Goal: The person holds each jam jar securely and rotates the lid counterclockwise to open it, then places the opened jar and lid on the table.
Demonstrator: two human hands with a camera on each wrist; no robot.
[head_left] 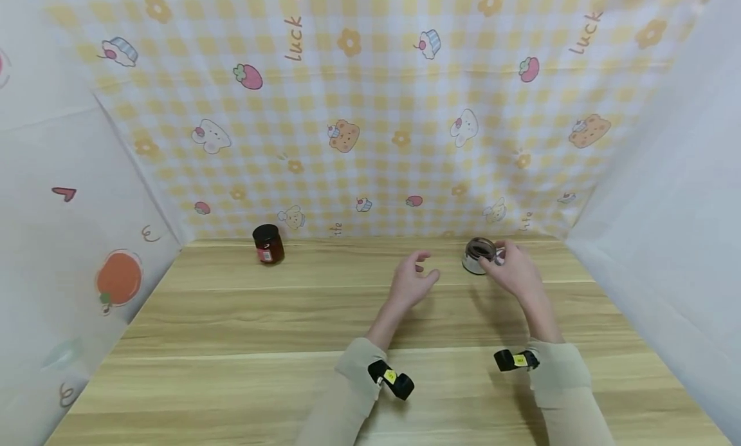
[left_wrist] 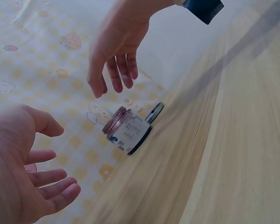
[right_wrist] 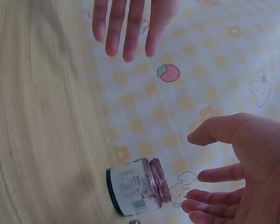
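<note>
An uncapped glass jar [head_left: 471, 264] with a white printed label stands upright at the back right of the table. Its dark lid [left_wrist: 155, 112] lies beside it, partly covered by my right hand in the head view. My right hand [head_left: 514, 269] hovers over the lid, next to the jar's mouth; the wrist views show its fingers loosely bent, apart from the jar and holding nothing. To the jar's left, my left hand [head_left: 410, 282] is held above the table with relaxed fingers and touches nothing. A second, dark jar [head_left: 269, 244] with a black lid stands at the back left.
The wood-grain table [head_left: 231, 343] reaches back to a yellow checked cloth [head_left: 370, 98] with cartoon prints. White sheets hang at the left [head_left: 52, 221] and right [head_left: 671, 208]. Each sleeve carries a small black wrist camera.
</note>
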